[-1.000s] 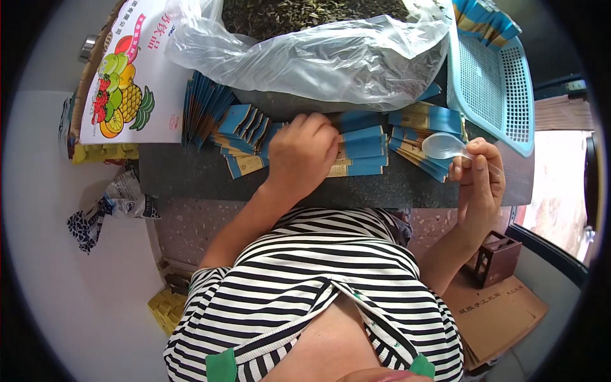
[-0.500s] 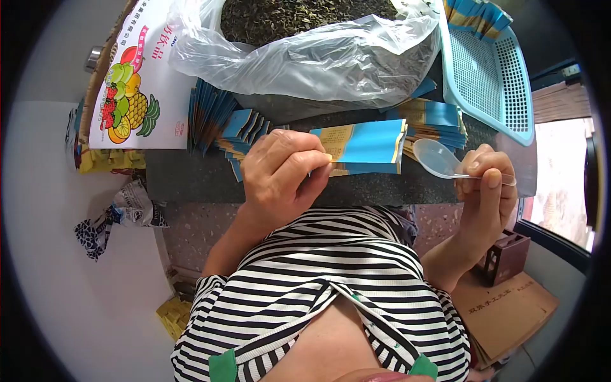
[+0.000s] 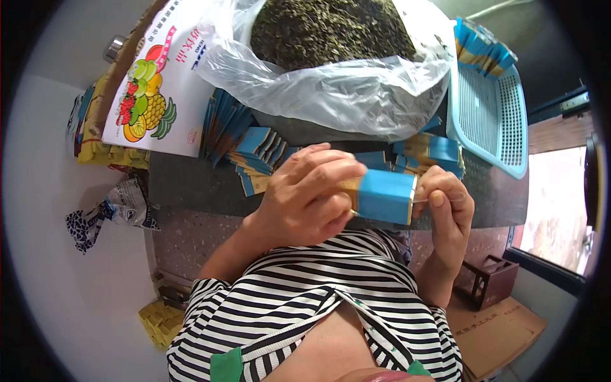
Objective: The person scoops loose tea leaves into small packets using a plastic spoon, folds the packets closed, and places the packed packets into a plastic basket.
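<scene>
My left hand (image 3: 315, 194) grips a blue and gold paper packet (image 3: 385, 196) by its left end, fingers wrapped around it. The packet's right end faces my right hand (image 3: 449, 202). Pinched in that hand is a clear plastic spoon (image 3: 422, 199), its handle sticking out to the right past the fingers. The spoon's bowl is hidden at the packet's right end and appears to be inside it. Behind both hands rests a clear plastic bag (image 3: 356, 95) of dried tea leaves (image 3: 331, 32).
Stacks of blue and gold packets (image 3: 254, 153) lie on the dark table (image 3: 184, 184), with more packets (image 3: 433, 149) at right. A light-blue basket (image 3: 487, 118) with packets stands at the far right. A fruit-printed carton (image 3: 156, 95) sits at left.
My right hand has moved left, bringing the spoon to the packet's end; its bowl, visible before, is now hidden. The packet has come off the table area, nearer to me and tilted.
</scene>
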Motion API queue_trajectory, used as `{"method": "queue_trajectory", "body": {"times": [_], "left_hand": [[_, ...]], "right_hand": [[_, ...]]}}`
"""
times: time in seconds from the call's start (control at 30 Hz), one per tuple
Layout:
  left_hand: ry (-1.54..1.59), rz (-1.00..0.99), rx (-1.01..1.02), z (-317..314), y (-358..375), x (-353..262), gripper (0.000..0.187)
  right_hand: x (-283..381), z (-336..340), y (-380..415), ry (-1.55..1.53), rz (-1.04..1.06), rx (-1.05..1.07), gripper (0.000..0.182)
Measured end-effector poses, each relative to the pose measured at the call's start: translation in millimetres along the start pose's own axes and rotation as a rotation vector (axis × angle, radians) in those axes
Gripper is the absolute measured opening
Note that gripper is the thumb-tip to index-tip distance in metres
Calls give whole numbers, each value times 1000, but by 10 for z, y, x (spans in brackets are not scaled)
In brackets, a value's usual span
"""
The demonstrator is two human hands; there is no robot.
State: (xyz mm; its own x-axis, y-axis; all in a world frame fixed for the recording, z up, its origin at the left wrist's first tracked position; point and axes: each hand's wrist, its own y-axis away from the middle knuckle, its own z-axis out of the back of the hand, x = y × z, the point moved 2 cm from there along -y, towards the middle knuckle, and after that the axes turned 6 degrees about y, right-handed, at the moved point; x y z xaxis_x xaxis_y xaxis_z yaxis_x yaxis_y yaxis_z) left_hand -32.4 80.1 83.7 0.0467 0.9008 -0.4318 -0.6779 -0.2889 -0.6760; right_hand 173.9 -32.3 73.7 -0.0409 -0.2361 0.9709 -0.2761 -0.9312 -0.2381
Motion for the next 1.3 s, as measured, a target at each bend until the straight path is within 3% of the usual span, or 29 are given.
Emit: {"method": "queue_trajectory", "body": {"times": [0.13, 0.17, 0.2, 0.27, 0.3, 0.47, 0.63, 0.83, 1.0, 1.17, 1.3], "left_hand": [[165, 37, 60, 41, -87, 87, 24], [192, 35, 45, 52, -118, 119, 36], [187, 30, 37, 83, -171, 117, 36], [48, 118, 87, 150, -284, 97, 61], [-8, 55, 78, 140, -297, 156, 77], [-82, 89, 41, 235, -431, 224, 73], [-130, 69, 9, 325, -576, 330, 68], [61, 118, -74, 322, -750, 526, 59], [225, 152, -140, 304, -791, 654, 58], [336, 231, -130, 283, -817, 813, 56], [417, 372, -130, 254, -850, 857, 50]], "right_hand": [[106, 8, -78, -33, 35, 23, 21], [131, 12, -103, -35, 44, 38, 22], [156, 9, -131, -37, 50, 53, 22], [241, -33, -204, 30, 86, 62, 21], [281, -55, -264, 94, 126, 64, 21], [365, -97, -534, 226, 223, 97, 16], [370, -70, -803, 219, 129, 105, 13], [363, -89, -1071, 1, 7, 58, 21], [398, -54, -1308, -3, -15, 124, 20], [577, -37, -1468, 253, 179, 149, 18], [625, -160, -1571, 234, 184, 179, 17]]}}
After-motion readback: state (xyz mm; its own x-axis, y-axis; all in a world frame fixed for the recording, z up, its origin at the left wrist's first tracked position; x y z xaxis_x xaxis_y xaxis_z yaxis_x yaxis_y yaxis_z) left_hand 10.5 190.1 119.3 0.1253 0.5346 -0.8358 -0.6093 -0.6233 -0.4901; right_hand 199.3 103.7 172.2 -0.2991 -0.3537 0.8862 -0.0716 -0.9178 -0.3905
